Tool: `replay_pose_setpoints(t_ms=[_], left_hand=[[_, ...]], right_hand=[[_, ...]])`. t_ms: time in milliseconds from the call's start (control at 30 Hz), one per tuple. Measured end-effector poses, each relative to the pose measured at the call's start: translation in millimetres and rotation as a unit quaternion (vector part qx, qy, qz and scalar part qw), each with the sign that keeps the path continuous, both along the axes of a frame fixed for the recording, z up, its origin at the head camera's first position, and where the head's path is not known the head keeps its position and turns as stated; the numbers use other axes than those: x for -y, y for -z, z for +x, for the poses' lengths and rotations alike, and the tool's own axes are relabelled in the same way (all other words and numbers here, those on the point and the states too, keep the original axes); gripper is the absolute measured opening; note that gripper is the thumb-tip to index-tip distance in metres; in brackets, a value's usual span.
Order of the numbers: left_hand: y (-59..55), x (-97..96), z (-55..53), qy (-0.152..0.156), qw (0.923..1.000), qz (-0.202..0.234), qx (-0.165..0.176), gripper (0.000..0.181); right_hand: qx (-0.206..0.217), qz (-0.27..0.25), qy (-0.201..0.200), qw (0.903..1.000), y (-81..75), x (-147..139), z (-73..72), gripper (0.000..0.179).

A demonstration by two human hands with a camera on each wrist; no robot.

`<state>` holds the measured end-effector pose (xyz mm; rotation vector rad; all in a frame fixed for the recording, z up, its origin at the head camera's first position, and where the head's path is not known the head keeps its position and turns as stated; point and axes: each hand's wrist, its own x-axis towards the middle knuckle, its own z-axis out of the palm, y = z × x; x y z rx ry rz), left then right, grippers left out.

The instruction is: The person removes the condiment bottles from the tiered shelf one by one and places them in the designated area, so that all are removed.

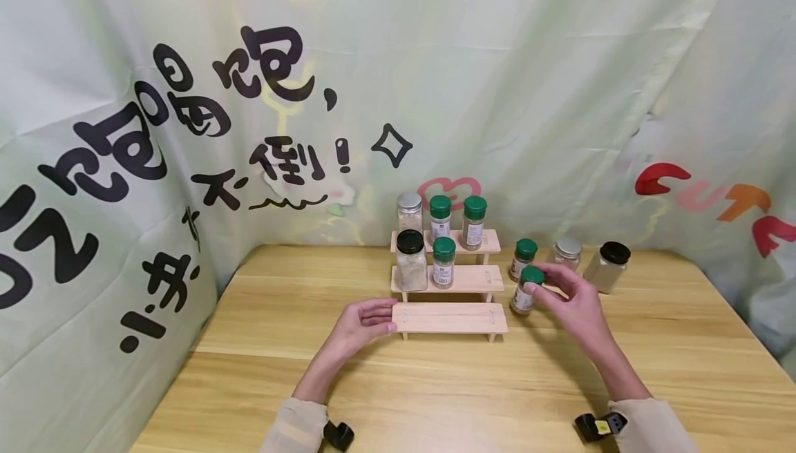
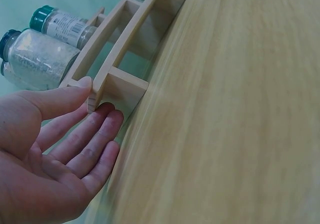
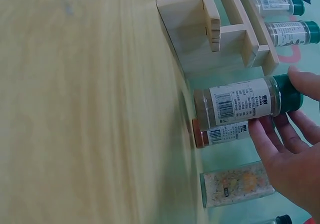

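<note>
A three-step wooden spice rack (image 1: 449,317) stands on the table, its lowest step bare. My left hand (image 1: 361,325) holds the left end of that step, with thumb and index finger at the board in the left wrist view. By its green cap, my right hand (image 1: 575,304) grips a spice jar (image 3: 240,103) just right of the rack. The jar is upright; whether its base touches the table I cannot tell. Behind it stands another green-capped jar (image 1: 524,257). A black-capped jar (image 1: 411,263) and a green-capped jar (image 1: 443,268) sit on the middle step.
On the top step are a silver-capped jar (image 1: 410,213) and two green-capped jars (image 1: 475,222). Beyond my right hand stand a silver-capped jar (image 1: 566,253) and a black-capped jar (image 1: 606,268). A printed cloth (image 1: 528,94) hangs behind the wooden table (image 1: 460,398).
</note>
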<state>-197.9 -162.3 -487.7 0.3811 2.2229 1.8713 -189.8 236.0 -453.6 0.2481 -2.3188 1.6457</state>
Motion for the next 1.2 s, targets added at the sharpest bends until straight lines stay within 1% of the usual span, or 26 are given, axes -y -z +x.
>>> replay_pose_setpoints(t_ms=[367, 567, 767, 867, 967, 1067, 1200], left_hand=[[-0.1, -1.7, -2.8, 0.002, 1.0000, 0.002, 0.002, 0.046], [0.3, -1.5, -3.4, 0.002, 1.0000, -0.002, 0.000, 0.046], [-0.1, -2.1, -2.2, 0.004, 1.0000, 0.001, -0.007, 0.047], [0.9, -2.2, -1.5, 0.002, 1.0000, 0.001, -0.002, 0.046], [2.0, -2.3, -1.2, 0.001, 1.0000, 0.003, 0.003, 0.046], [2.7, -2.1, -0.5, 0.000, 1.0000, 0.003, 0.003, 0.046], [2.1, -1.1, 0.2, 0.000, 1.0000, 0.005, 0.004, 0.046]], right_hand=[[0.019, 0.022, 0.008, 0.9995, 5.5, -5.3, -2.2, 0.043], [0.020, 0.034, 0.010, 0.9992, 5.7, -7.2, -3.0, 0.044], [0.028, 0.048, 0.007, 0.9985, 5.0, -8.0, -1.0, 0.046], [0.028, 0.054, 0.004, 0.9982, 4.2, -8.6, 0.8, 0.047], [0.020, 0.037, -0.005, 0.9991, 2.2, -9.7, 2.1, 0.047], [0.002, 0.018, -0.011, 0.9998, -1.6, -10.6, 3.1, 0.046], [-0.023, -0.005, -0.004, 0.9997, -11.0, -9.5, 3.5, 0.042]])
